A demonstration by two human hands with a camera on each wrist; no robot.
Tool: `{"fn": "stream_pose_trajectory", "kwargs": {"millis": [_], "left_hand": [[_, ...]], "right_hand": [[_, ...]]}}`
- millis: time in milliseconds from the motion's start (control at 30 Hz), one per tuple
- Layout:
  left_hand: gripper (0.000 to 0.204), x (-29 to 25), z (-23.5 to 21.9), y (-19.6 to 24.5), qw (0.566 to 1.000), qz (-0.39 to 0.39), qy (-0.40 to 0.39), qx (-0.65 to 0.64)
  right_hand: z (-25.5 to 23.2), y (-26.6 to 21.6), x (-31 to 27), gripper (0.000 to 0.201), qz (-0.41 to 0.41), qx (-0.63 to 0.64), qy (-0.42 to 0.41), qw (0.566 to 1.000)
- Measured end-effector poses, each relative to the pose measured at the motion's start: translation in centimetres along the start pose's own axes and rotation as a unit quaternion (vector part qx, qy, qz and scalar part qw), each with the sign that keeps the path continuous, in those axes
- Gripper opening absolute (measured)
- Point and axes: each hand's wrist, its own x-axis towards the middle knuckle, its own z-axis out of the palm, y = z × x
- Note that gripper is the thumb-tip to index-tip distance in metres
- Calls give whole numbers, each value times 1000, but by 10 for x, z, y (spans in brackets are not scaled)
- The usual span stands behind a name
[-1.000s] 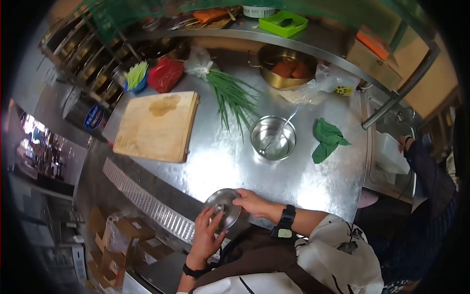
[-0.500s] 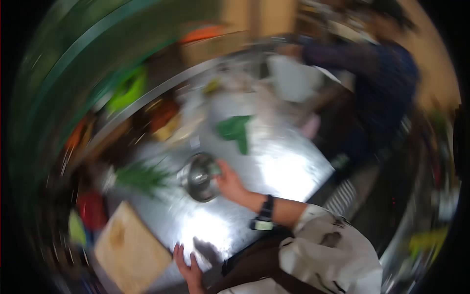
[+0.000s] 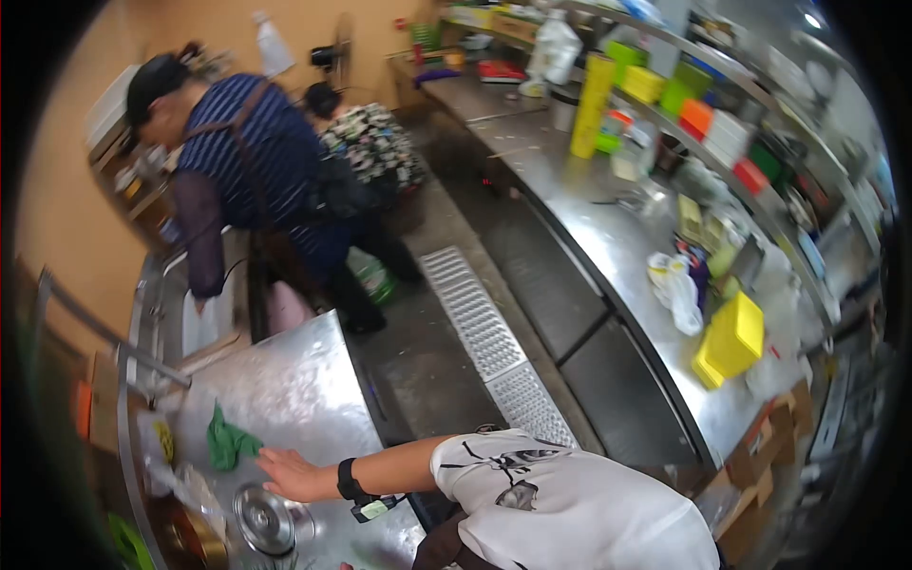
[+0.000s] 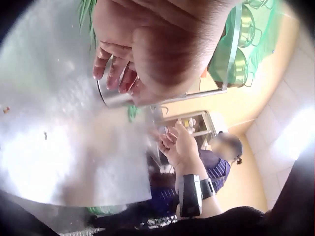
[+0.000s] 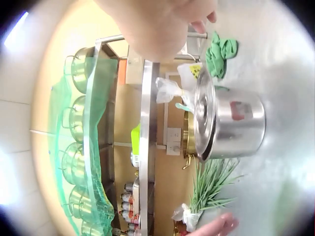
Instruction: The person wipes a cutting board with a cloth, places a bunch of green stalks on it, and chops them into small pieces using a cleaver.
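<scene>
My right hand (image 3: 296,475) reaches over the steel table with its fingers extended, holding nothing, its fingertips close to a crumpled green cloth (image 3: 226,439). Below it in the head view sits a steel pot (image 5: 241,123), its round lid (image 3: 264,519) on top. The right wrist view shows a pale handle end (image 5: 183,106) sticking out by the lid's edge. Only a fingertip of my left hand (image 4: 162,49) shows at the bottom of the head view. In the left wrist view its fingers are loosely bent and empty, overlapping the pot.
Green scallions (image 5: 211,189) and a brass pot (image 3: 195,537) are near the steel pot. A person in a striped top (image 3: 252,161) bends over the sink (image 3: 171,304), and another person (image 3: 366,142) is behind. Across the aisle runs a cluttered counter (image 3: 570,199) with a yellow container (image 3: 733,337).
The lid went from both hands onto the pot, and my right hand let go and moved toward the green cloth. The head view has swung right, toward the sink and aisle.
</scene>
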Motion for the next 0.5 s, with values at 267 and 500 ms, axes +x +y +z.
{"fn": "stream_pose_trajectory", "kwargs": {"millis": [267, 500], "left_hand": [[38, 73, 82, -28, 932, 98, -341, -78], [39, 66, 172, 93, 888, 178, -423, 6]], "right_hand": [[-159, 65, -64, 53, 109, -22, -38, 993], [-275, 138, -151, 53, 182, -11, -16, 983]]}}
